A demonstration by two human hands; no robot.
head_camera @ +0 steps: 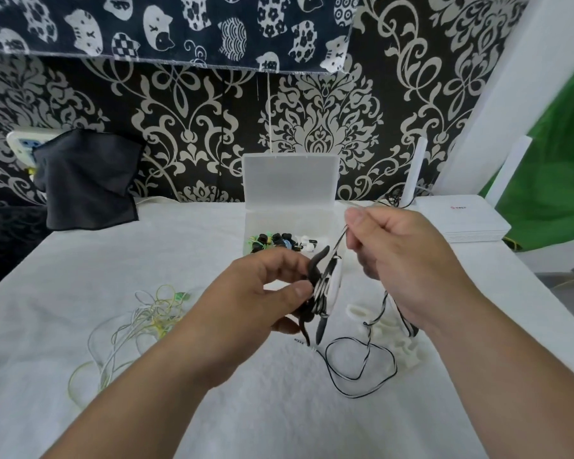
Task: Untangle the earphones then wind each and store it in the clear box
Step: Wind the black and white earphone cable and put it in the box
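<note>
My left hand (265,293) grips a white winder with black-and-white striped earphone cord (325,289) wrapped round it, held above the white cloth. My right hand (401,260) pinches the free end of that cord just above and to the right. The loose rest of the striped cord (362,369) hangs down and loops on the cloth. A tangle of white and yellow-green earphones (140,323) lies to the left. The clear box (256,233) stands open behind my hands, lid upright, with several wound earphones in it.
A white cloth (279,409) covers the table. White winders (358,313) lie under my right hand. A dark cloth (87,180) hangs at the back left. A white router (461,220) sits at the back right by the table's edge.
</note>
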